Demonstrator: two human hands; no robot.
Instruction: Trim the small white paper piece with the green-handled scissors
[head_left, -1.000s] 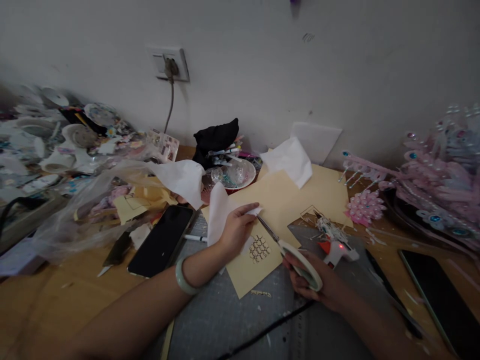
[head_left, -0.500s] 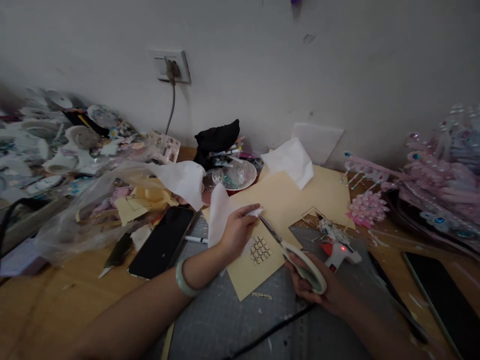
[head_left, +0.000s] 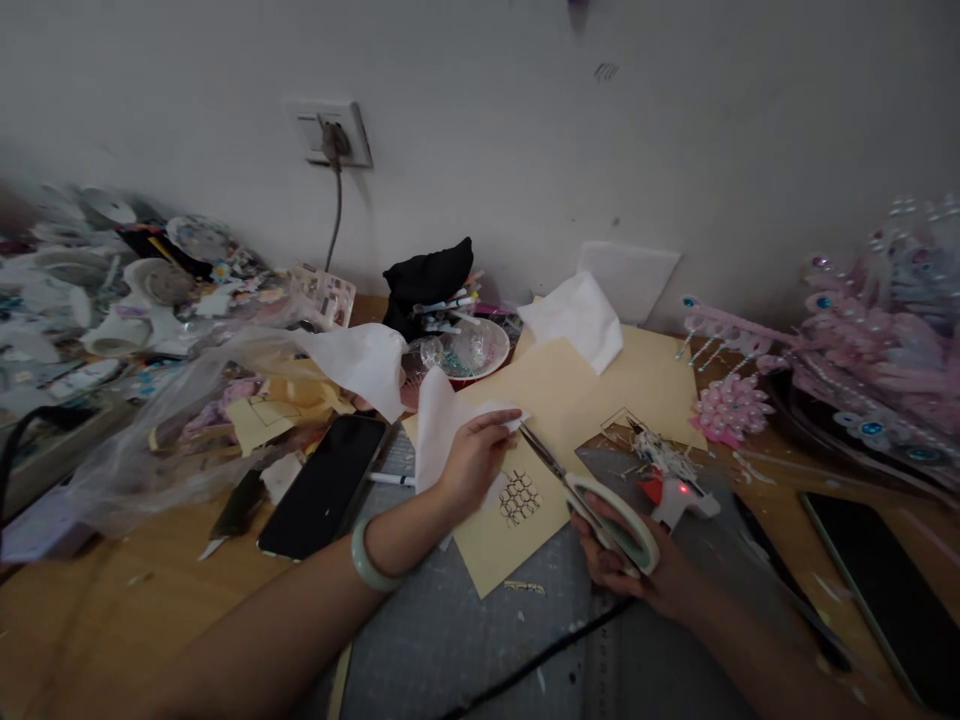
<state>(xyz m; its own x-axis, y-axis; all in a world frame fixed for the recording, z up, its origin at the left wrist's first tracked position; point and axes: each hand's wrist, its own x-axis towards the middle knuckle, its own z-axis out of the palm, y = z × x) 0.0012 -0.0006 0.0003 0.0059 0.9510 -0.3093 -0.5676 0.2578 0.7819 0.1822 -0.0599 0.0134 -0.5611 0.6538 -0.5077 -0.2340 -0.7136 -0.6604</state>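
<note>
On a cluttered table (head_left: 112, 590), the left hand (head_left: 474, 458) pinches white tissue (head_left: 442, 425) over a yellow sheet (head_left: 559, 410) (bearing a scale pattern); the right hand (head_left: 637, 570) grips scissors (head_left: 592, 497), blades touching the tissue's edge

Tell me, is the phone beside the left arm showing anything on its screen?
No, the phone lies flat near the left hand with a dark, blank screen.

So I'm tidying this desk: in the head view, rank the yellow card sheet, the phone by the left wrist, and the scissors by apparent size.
1. yellow card sheet
2. phone
3. scissors, partly hidden in the right hand
</note>
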